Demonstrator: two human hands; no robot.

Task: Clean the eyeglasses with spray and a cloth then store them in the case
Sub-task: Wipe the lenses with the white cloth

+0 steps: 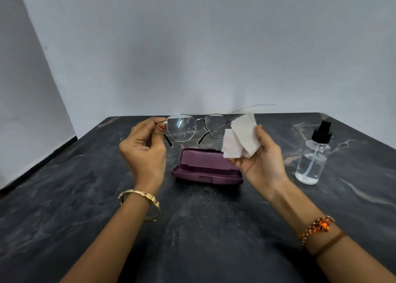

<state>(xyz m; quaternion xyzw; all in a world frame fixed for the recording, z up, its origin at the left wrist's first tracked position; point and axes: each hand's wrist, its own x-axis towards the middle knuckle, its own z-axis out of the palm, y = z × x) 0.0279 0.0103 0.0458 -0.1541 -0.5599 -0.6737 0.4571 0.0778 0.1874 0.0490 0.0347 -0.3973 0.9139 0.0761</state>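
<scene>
My left hand [144, 147] pinches the left hinge of thin metal-framed eyeglasses [196, 127], holding them upright above the table with the temples unfolded toward me. Droplets show on the left lens. My right hand [260, 160] grips a crumpled white cloth [240, 136] just right of the glasses, touching or overlapping the right lens edge. A purple glasses case [206, 168] lies open on the table below and between both hands, with nothing visible inside. A clear spray bottle [312, 156] with a black nozzle stands upright to the right.
The dark marbled table [192, 229] runs from the near edge to a pale wall behind. Its left and right edges slant away. A thin wire lies along the wall at the table's back right.
</scene>
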